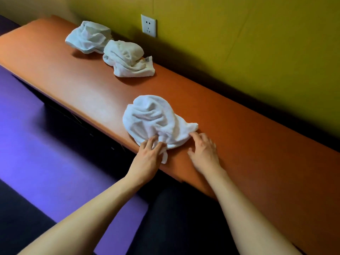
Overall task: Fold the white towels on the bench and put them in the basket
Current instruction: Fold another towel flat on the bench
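Observation:
A crumpled white towel (154,118) lies near the front edge of the orange bench (239,129). My left hand (149,153) pinches the towel's near edge, and a small corner hangs below its fingers. My right hand (204,148) lies on the bench with its fingertips touching the towel's right edge. Farther along the bench sit two more crumpled white towels, one in the middle (128,58) and one at the far end (88,36), touching each other. No basket is in view.
A yellow-green wall (248,43) runs behind the bench, with a white power socket (148,25) on it. Purple-lit floor (46,153) lies to the left of the bench. My dark-clothed legs (184,218) are against the bench's front edge.

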Available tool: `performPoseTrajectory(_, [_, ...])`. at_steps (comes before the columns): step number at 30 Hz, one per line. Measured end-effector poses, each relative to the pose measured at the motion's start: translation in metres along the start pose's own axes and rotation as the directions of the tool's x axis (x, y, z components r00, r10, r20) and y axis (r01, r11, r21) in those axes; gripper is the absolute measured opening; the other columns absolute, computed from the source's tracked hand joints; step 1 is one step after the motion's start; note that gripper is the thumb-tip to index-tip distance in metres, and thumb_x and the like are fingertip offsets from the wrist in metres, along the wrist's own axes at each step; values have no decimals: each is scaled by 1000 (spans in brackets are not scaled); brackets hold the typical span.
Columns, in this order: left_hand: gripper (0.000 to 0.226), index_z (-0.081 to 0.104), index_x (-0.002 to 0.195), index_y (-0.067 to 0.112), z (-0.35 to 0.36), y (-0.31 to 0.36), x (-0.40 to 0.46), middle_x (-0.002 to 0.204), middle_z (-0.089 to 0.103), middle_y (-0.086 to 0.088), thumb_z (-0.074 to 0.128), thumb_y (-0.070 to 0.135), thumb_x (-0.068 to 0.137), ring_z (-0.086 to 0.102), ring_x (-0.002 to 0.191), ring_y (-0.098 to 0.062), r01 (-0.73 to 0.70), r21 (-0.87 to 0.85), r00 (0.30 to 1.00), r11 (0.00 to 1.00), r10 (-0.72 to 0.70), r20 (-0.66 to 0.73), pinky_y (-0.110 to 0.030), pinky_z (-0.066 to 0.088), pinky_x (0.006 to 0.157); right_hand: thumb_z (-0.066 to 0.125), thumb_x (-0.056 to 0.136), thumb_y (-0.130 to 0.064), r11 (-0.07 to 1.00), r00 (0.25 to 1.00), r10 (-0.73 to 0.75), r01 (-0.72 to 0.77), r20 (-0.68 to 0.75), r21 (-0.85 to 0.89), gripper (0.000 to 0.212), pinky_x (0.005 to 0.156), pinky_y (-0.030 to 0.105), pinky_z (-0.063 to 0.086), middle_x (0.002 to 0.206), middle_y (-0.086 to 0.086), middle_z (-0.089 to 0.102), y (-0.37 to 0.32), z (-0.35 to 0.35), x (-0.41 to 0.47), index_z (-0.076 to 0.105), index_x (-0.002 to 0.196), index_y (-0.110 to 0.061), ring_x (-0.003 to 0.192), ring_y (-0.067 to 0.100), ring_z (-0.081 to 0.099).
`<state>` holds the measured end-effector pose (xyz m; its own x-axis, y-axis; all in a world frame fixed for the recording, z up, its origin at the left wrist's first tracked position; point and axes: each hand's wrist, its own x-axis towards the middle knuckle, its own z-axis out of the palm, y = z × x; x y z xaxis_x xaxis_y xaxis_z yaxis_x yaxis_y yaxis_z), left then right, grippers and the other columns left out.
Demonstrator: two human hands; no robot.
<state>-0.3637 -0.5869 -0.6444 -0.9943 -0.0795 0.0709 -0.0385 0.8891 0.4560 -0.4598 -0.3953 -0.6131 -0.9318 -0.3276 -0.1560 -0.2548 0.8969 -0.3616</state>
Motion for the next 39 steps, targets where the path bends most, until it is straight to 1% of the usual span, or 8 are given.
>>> performPoseTrajectory(5, [43,60,131,18,14,34,9,148,42,-14,66,9,89,49,122,-42,-71,-102,993,992,80,91,-42,40,104,72,83,-33,994,997,75,-76,-7,-84,61,106,45,35,132,5,47,48,-7,-13,46,139,-35,125,32,44])
performPoseTrajectory(11, [46,57,127,22,29,66,28,148,43,-10,42,30,84,48,130,-37,-141,-125,964,982,165,208,-44,42,105,66,81,-30,995,977,28,-47,-211,-85,21,92,43,35,116,1,59,76,-1,-10,66,101,-27,107,32,54])
performPoseTrajectory(15, [48,52,128,30,23,94,39,141,47,0,60,38,81,54,120,-34,-57,-22,989,998,59,132,-45,43,94,44,89,-33,993,941,14,26,-338,115,25,102,43,35,101,0,66,89,-28,-25,58,106,-21,100,27,59])
performPoseTrajectory(18, [71,41,142,36,19,118,49,146,43,0,62,61,78,49,128,-30,-41,25,999,999,40,23,-50,38,103,53,97,-25,908,937,66,86,-343,409,21,71,32,42,94,1,66,92,-65,-33,60,114,-15,83,24,60])
performPoseTrajectory(21, [87,34,149,35,9,147,60,151,41,-7,62,71,75,43,136,-30,-15,-43,1000,999,14,-25,-52,40,104,62,96,-23,811,932,88,138,-351,569,16,65,26,49,93,0,70,88,-104,-38,67,108,-14,80,14,65])
performPoseTrajectory(28, [11,62,104,14,-60,203,81,90,65,-2,55,17,96,59,81,-30,-234,-305,954,923,156,-257,-36,45,68,79,86,-25,748,922,56,216,-383,627,11,60,20,44,75,-6,64,91,-193,-66,71,94,-24,64,0,53])
performPoseTrajectory(34, [11,59,100,5,-117,241,78,82,57,-5,54,0,92,46,75,-17,-448,-268,886,853,383,-261,-30,29,65,77,84,-22,956,984,-47,95,-174,279,20,61,24,42,90,-3,68,99,-244,-108,70,103,-22,79,14,60])
performPoseTrajectory(39, [7,52,100,4,-150,276,73,78,53,-10,46,5,99,42,71,-21,-479,-244,870,843,421,-255,-31,25,62,67,90,-22,985,905,82,-11,-418,171,23,57,33,30,62,0,53,113,-260,-127,54,72,-19,67,26,53])
